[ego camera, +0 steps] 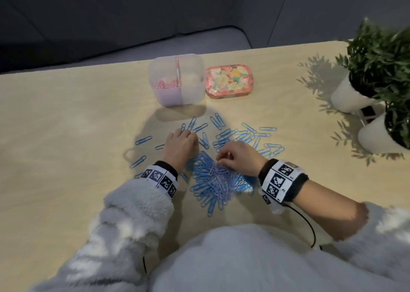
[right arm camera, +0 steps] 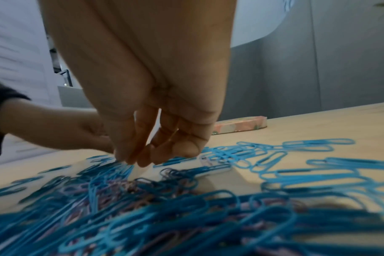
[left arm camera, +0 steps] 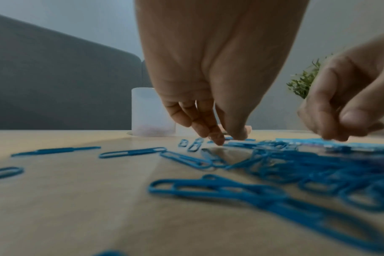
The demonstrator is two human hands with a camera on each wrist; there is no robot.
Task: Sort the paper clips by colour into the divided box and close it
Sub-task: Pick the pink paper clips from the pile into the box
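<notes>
1. Step in hand: picking through the mixed clip pile [ego camera: 213, 180] on the table [ego camera: 66, 136]; sorting is mid-way, closing not started
2. Divided box [ego camera: 176, 82] stands open at the far side of the table, well apart from the hands; pink clips [ego camera: 167, 85] sit in its left compartment, the right compartment looks empty
3. Lid [ego camera: 229, 81] lies just beside the box on its right, top up
4. Blue clips [ego camera: 250, 134] lie scattered flat around the pile; the pile itself is mostly blue with a few pink/lilac strands tangled in the middle
5. Left hand [ego camera: 180, 145]: fingers curled down, tips together on the table among loose blue clips; cannot tell if a clip is actually pinched
6. Right hand [ego camera: 238, 158]: fingertips bunched at the far edge of the pile, thumb against the fingers; looks like a pinch, but what it holds is not visible
7. Next move, my read: tease a pink clip free without dragging linked blue ones, lift, carry to the left compartment
8. Blue then goes in the right compartment, lid on last
</notes>
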